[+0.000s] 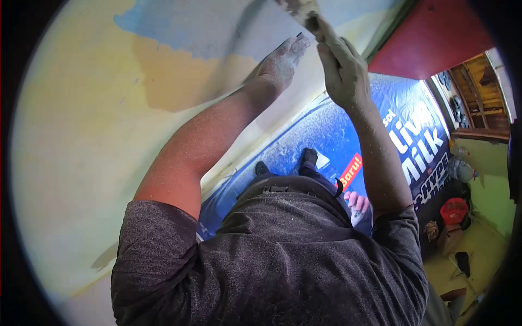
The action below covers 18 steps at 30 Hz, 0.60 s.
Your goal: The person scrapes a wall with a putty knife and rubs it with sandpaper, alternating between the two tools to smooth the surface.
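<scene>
Dust all over our right hand (345, 70), fisted tight round the handle of a scraper (305, 13) at the top middle of the frame, where its working end runs out of view. Left hand (283, 60) is spread flat on the wall (81, 136) just beside it. Looks like we're mid-scrape. The next stroke probably wants steady pressure, a shallow angle, and feet planted on the blue banner (337, 130).

Left of the left hand (280, 62) the wall (81, 136) is bare and open to pass; right of it, the right hand (342, 70) (clenched round a tool (307, 16)) stands close by.
</scene>
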Each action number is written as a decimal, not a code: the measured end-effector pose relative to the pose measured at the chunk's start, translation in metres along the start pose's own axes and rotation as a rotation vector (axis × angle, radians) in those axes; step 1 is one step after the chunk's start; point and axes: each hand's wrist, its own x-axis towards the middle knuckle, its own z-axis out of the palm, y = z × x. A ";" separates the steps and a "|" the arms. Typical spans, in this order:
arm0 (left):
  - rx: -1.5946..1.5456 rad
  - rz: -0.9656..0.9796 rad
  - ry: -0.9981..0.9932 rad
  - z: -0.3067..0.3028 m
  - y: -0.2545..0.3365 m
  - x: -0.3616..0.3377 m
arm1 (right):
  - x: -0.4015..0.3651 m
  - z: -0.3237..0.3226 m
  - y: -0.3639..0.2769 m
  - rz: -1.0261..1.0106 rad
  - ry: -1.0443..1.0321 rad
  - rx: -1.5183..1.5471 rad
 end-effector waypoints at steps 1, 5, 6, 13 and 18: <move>0.030 0.020 0.005 -0.005 -0.009 0.009 | 0.001 -0.002 0.004 0.018 0.051 0.031; 0.015 0.073 -0.013 -0.011 -0.009 0.054 | -0.023 -0.020 0.019 0.110 0.132 0.047; -0.006 0.094 -0.040 -0.012 -0.008 0.073 | -0.032 -0.029 0.027 0.139 0.112 0.028; 0.029 -0.013 0.122 -0.029 -0.002 0.192 | -0.098 -0.081 0.068 0.388 0.029 -0.020; 0.016 -0.042 0.116 -0.035 0.000 0.222 | -0.134 -0.101 0.089 0.415 0.049 -0.069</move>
